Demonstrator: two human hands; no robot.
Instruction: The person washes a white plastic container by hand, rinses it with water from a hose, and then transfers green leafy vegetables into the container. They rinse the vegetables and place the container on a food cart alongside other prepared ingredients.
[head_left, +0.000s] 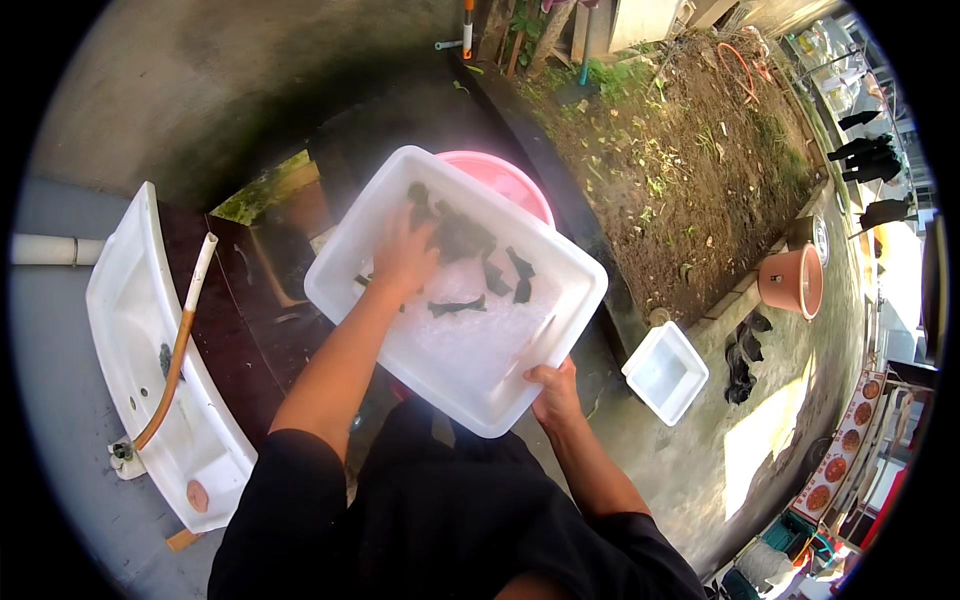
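Note:
A white plastic tub (517, 375) is tilted in front of me over a pink basin (502, 178). Clear water and dark green leafy strips (465, 232) lie inside it; they look like seaweed or leaves, I cannot tell which. My left hand (405, 251) is inside the tub at the strips, its fingers partly spread and blurred; whether they grip any is unclear. My right hand (555, 390) holds the tub's near right rim, thumb on top.
At left stands a white ceramic sink (165, 352) with a hose (180, 337) over it. A smaller white tub (666, 373), a brown bucket (791, 281) and dark shoes (741, 367) are on the concrete at right. A soil bed (675, 165) lies beyond a dark ledge.

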